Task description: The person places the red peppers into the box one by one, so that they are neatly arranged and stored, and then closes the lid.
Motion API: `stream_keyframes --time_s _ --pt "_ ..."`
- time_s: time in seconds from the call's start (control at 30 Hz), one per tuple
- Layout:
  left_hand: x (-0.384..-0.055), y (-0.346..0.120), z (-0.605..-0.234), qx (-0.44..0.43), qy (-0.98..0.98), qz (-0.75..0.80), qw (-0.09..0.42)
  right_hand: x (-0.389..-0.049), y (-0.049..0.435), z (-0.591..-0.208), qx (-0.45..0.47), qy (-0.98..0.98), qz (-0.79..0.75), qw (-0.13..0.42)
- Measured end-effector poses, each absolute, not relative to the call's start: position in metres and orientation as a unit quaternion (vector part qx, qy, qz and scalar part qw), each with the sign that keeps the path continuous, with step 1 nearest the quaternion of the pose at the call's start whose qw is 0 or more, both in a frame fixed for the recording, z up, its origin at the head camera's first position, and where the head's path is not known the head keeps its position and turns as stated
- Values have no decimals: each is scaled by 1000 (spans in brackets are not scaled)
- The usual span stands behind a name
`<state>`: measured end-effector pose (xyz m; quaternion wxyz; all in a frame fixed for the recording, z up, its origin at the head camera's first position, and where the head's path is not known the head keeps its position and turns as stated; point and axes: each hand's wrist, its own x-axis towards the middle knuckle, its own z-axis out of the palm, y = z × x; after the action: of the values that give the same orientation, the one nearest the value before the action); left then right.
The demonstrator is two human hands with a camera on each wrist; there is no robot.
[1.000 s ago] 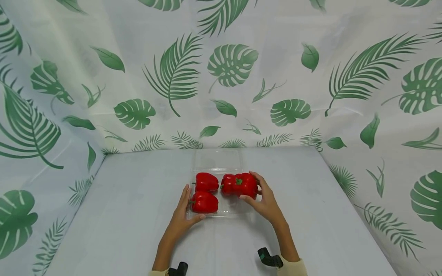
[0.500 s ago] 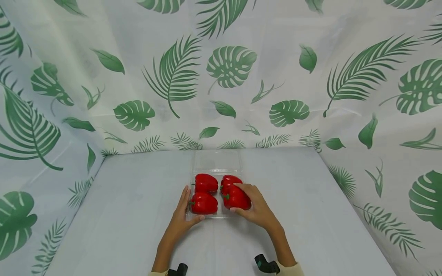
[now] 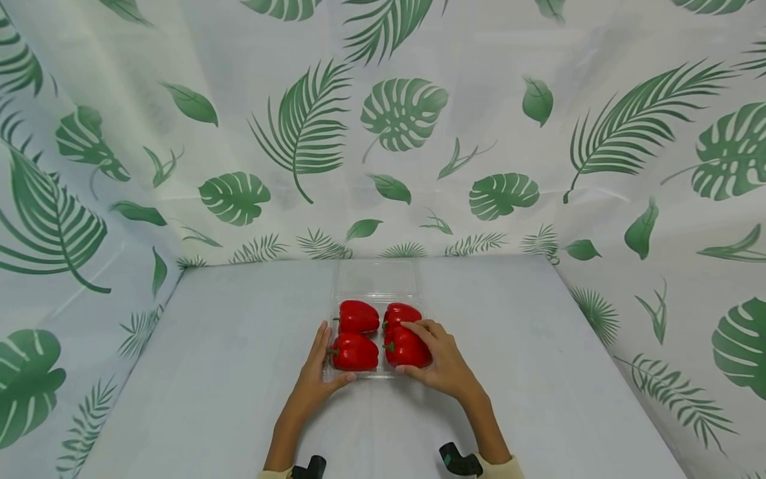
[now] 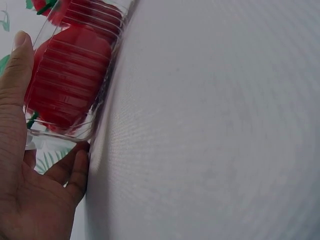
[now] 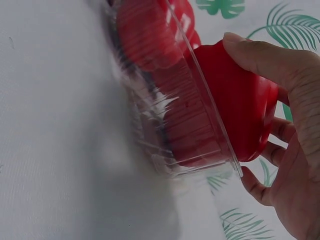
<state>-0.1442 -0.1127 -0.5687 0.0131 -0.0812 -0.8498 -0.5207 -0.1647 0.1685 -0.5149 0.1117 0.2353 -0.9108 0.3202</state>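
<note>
A clear plastic clamshell container lies with its lid folded back. Two red bell peppers sit in its left half, stems to the left. Another red bell pepper is at the back right. My right hand grips a red bell pepper at the front right, thumb on the near side and fingers over the far side. In the right wrist view this bell pepper rises above the container's rim. My left hand holds the container's front left corner, thumb along the front, fingers along the left side.
The transparent lid lies flat behind the container, close to the back wall. A white cloth covers the table. Leaf-printed curtains close in the back and both sides.
The right hand has brought its red bell pepper left and toward the front, from over the back right one down into the container's front right part. The left hand has stayed put.
</note>
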Motion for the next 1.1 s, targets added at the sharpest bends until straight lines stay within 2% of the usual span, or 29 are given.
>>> stream_keyframes --time_s 0.27,1.1 --pt "-146 -113 -571 -89 -851 -518 17 -165 167 -516 239 -914 304 124" --pt "-144 -112 -570 -75 -853 -517 13 -165 162 -519 213 -938 255 95"
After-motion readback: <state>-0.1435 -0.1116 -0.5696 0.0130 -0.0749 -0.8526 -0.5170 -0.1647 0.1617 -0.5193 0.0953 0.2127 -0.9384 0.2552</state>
